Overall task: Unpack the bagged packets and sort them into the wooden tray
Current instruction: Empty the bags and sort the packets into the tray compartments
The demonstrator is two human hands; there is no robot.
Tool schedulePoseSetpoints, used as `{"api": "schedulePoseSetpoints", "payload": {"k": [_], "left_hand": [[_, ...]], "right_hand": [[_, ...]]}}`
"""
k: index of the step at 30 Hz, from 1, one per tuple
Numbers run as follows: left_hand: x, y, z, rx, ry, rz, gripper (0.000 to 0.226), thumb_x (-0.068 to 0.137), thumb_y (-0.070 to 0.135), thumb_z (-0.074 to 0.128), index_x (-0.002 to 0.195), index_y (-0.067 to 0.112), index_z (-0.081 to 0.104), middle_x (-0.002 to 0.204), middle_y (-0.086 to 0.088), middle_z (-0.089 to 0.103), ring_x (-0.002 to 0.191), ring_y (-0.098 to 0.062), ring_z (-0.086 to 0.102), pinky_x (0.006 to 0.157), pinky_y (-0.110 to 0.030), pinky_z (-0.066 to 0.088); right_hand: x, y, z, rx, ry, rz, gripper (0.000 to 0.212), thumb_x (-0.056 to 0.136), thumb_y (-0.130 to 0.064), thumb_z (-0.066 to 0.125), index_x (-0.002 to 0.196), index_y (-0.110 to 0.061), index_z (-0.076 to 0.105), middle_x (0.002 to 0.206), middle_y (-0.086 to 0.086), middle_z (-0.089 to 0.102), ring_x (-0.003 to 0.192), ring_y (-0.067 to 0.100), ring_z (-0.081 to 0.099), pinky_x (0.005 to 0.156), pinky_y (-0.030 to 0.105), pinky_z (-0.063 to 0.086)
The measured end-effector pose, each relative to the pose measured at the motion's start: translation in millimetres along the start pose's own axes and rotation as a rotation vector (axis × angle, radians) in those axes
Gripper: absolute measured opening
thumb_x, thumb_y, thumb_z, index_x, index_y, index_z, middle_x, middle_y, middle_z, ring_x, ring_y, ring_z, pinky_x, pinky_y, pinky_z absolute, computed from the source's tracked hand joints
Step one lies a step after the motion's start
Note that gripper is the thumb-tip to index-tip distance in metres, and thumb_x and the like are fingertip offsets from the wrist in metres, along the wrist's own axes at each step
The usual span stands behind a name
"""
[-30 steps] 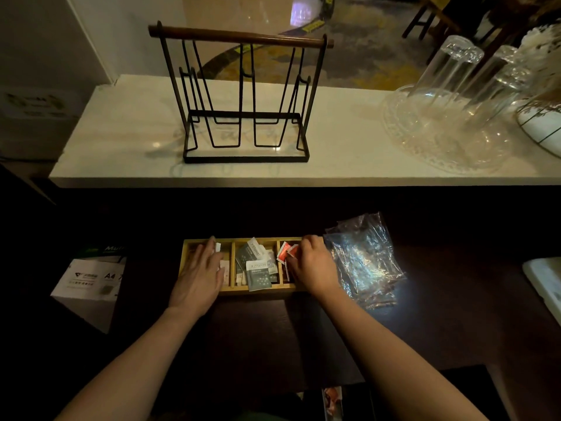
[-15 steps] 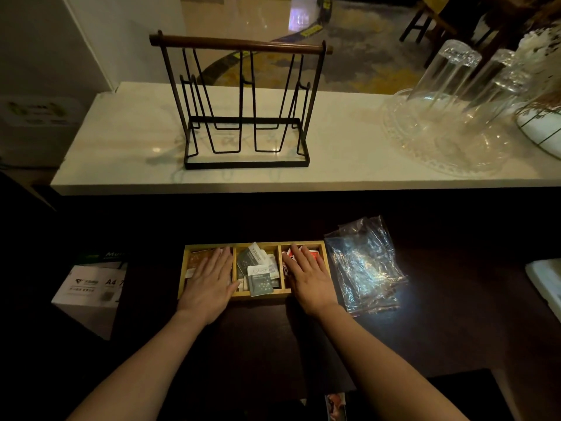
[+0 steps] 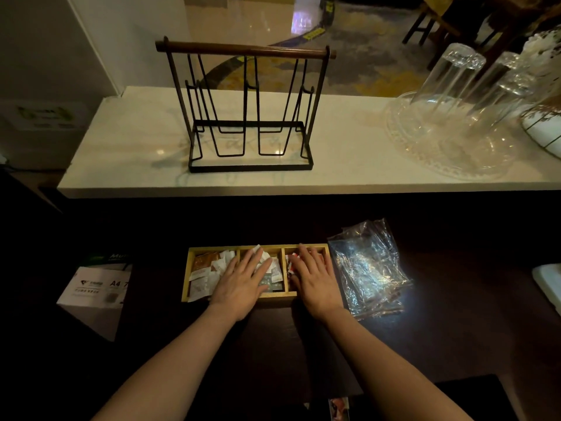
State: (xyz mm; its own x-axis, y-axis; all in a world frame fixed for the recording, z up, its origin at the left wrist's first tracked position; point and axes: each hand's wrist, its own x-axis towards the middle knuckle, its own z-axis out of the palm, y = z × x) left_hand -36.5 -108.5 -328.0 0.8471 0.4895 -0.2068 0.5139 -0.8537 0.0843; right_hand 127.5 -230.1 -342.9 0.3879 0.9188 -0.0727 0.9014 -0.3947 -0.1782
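A wooden tray (image 3: 185, 273) with three compartments lies on the dark table. Brown and white packets (image 3: 206, 270) fill its left compartment. My left hand (image 3: 243, 281) lies flat, fingers spread, on the grey and white packets (image 3: 274, 276) in the middle compartment. My right hand (image 3: 314, 278) lies flat on the red and white packets (image 3: 290, 264) in the right compartment, hiding most of them. Neither hand grips anything. Crumpled clear plastic bags (image 3: 368, 268) rest just right of the tray.
A white counter (image 3: 121, 153) behind the table carries a black wire rack (image 3: 249, 110) with a wooden bar and upturned glasses (image 3: 449, 77) on a glass dish. An A4 paper box (image 3: 94, 291) stands at the left. A white object (image 3: 548, 284) sits at the right edge.
My left hand has shifted right, from the left compartment onto the middle one, uncovering the brown and white packets. My right hand has flattened over the right compartment.
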Motion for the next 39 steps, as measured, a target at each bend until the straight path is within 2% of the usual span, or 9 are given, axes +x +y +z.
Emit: {"api": "schedulePoseSetpoints", "payload": {"k": [3, 9, 13, 18, 20, 23, 28, 35, 39], "left_hand": [[1, -3, -6, 0.004, 0.004, -0.008, 0.061, 0.100, 0.036, 0.032, 0.151, 0.023, 0.003, 0.161, -0.001, -0.004, 0.148, -0.020, -0.001, 0.119, -0.042, 0.001], [1, 0, -6, -0.072, 0.005, 0.043, 0.053, 0.100, 0.022, 0.035, 0.150, 0.023, 0.018, 0.158, 0.000, 0.022, 0.145, -0.017, 0.019, 0.118, -0.032, 0.001], [-1, -7, 0, -0.132, -0.003, 0.063, 0.054, 0.098, 0.041, 0.019, 0.150, 0.027, 0.013, 0.159, 0.006, 0.015, 0.147, -0.012, 0.010, 0.119, -0.030, 0.000], [-6, -14, -2, -0.167, 0.095, -0.016, 0.068, 0.087, 0.055, 0.002, 0.150, 0.029, 0.007, 0.154, 0.013, -0.001, 0.141, -0.003, -0.006, 0.114, -0.028, -0.013], [-9, -11, -4, -0.175, 0.081, -0.049, 0.072, 0.085, 0.056, 0.000, 0.150, 0.028, 0.009, 0.155, 0.011, 0.001, 0.140, -0.005, -0.007, 0.115, -0.030, -0.010], [-12, -1, -4, -0.158, 0.034, -0.079, 0.066, 0.091, 0.053, 0.007, 0.150, 0.026, 0.009, 0.157, 0.009, 0.000, 0.140, -0.006, -0.009, 0.114, -0.033, -0.007], [-11, 25, -11, -0.184, 0.060, -0.134, 0.054, 0.099, 0.033, 0.034, 0.150, 0.024, 0.017, 0.161, 0.004, 0.008, 0.148, -0.013, 0.002, 0.117, -0.036, -0.004], [-3, 58, -18, -0.294, 0.126, -0.087, 0.053, 0.098, 0.028, 0.039, 0.149, 0.024, 0.024, 0.159, 0.004, 0.018, 0.147, -0.013, 0.009, 0.118, -0.034, 0.004], [-4, 62, -13, -0.204, 0.049, -0.026, 0.056, 0.099, 0.033, 0.033, 0.150, 0.028, 0.011, 0.161, 0.006, 0.004, 0.148, -0.012, -0.001, 0.117, -0.035, 0.000]], "right_hand": [[-1, 0, 1, -0.013, -0.027, 0.053, 0.057, 0.096, -0.051, 0.023, 0.147, -0.026, 0.019, 0.160, 0.005, 0.009, 0.148, 0.025, 0.004, 0.119, 0.047, 0.001], [5, -3, 6, -0.001, -0.042, 0.079, 0.079, 0.086, -0.064, -0.007, 0.150, -0.022, 0.010, 0.160, 0.006, 0.001, 0.147, 0.025, -0.005, 0.115, 0.044, -0.007], [2, -2, -2, 0.065, -0.077, 0.048, 0.071, 0.089, -0.063, 0.004, 0.150, -0.028, 0.008, 0.161, 0.001, -0.003, 0.147, 0.021, -0.010, 0.119, 0.045, -0.007], [-2, 20, -25, 0.300, 0.166, 0.077, 0.049, 0.095, -0.045, 0.035, 0.141, -0.025, 0.035, 0.153, -0.003, 0.031, 0.142, 0.012, 0.025, 0.120, 0.041, 0.010], [-2, 50, -33, 0.295, 0.303, 0.229, 0.045, 0.092, -0.031, 0.051, 0.133, -0.015, 0.047, 0.143, 0.005, 0.045, 0.133, 0.020, 0.040, 0.114, 0.042, 0.028], [-4, 105, -43, 0.286, 0.281, 0.580, 0.050, 0.080, -0.015, 0.063, 0.126, 0.000, 0.051, 0.134, 0.020, 0.051, 0.121, 0.036, 0.049, 0.104, 0.043, 0.039], [-13, 173, -43, 0.518, 0.074, 0.953, 0.071, 0.078, -0.035, 0.072, 0.133, -0.001, 0.043, 0.134, 0.021, 0.052, 0.122, 0.038, 0.050, 0.099, 0.043, 0.041], [-3, 176, -26, 0.660, 0.001, 0.909, 0.053, 0.077, -0.036, 0.074, 0.117, -0.006, 0.054, 0.116, 0.014, 0.065, 0.110, 0.033, 0.059, 0.091, 0.037, 0.045], [-3, 160, -18, 0.533, 0.020, 0.840, 0.031, 0.080, -0.038, 0.067, 0.101, -0.015, 0.067, 0.105, 0.013, 0.068, 0.102, 0.030, 0.061, 0.087, 0.035, 0.048]]}}
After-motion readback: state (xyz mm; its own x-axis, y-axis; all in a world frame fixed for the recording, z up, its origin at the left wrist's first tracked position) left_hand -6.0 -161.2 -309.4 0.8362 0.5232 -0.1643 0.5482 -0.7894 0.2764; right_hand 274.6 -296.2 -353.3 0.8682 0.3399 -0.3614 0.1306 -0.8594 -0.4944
